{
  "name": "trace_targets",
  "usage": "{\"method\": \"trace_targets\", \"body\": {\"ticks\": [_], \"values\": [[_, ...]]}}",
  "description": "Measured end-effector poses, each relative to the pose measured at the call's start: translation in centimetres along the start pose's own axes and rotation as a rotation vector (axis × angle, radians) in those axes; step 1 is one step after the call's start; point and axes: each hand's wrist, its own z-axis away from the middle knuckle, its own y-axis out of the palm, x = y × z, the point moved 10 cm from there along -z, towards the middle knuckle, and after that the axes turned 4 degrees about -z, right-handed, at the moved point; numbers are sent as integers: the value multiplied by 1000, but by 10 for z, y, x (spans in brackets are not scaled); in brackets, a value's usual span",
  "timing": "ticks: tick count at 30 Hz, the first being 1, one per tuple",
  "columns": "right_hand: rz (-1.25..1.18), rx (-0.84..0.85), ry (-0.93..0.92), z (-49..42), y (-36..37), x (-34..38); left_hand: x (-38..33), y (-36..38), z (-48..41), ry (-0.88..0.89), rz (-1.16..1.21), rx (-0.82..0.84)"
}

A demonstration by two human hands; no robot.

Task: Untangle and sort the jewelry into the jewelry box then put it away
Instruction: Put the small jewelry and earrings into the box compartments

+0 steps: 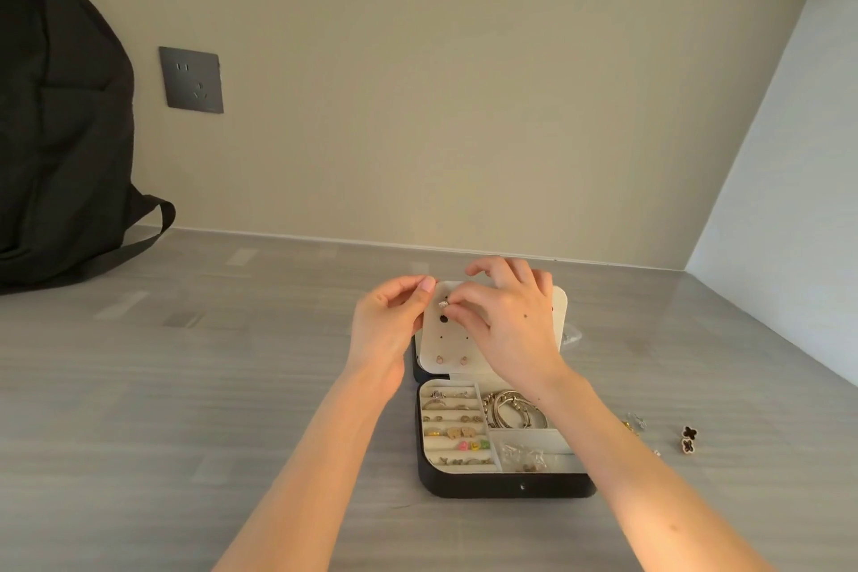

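From the head view, the sorting looks well along but not finished; the black jewelry box [506, 485] lies open on the grey table [232, 386], right of centre and near the person, with rings [452, 420] filed in the padded rows on its left, bangles [513, 413] in the far right compartment, and small clear bits in the near right one; a pair of pink studs [451, 359] already sits low on the earring panel [436, 339]. The right hand [515, 320] pinches a small sparkly stud earring [443, 304] at its fingertips, held against the upper left of that panel; the left hand [387, 320] grips the panel's left edge, thumb on the front, seemingly steadying it. I'd judge this stud is being seated in a hole; its post is too small to make out, so I cannot tell which way it points. Still loose on the table, right of the box, lie two black clover earrings [688, 439] and some gold and clear pieces [633, 425]; closing the box and stowing it remain to be done. Opened out, the box's long axis runs near to far, hinge across left to right, the snap on its near face; the panel stands at the far end, facing the person. A black backpack [55, 130] and a wall socket [191, 79] sit far left.
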Motion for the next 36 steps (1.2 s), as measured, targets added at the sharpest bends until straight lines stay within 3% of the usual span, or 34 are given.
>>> {"method": "trace_targets", "body": {"ticks": [7, 16, 23, 29, 36], "values": [[-17, 50, 55, -3, 1, -6, 1, 2, 1, -5, 36, 43], [-84, -123, 118, 0, -18, -5, -1, 3, 0, -23, 15, 119], [-210, -109, 25, 12, -22, 2, 11, 14, 4, -179, 165, 321], [-246, -123, -83, 31, -32, 11, 22, 35, 15, -204, 53, 602], [-216, -148, -132, 36, -36, 15, 22, 43, 19, -206, 15, 761]]}}
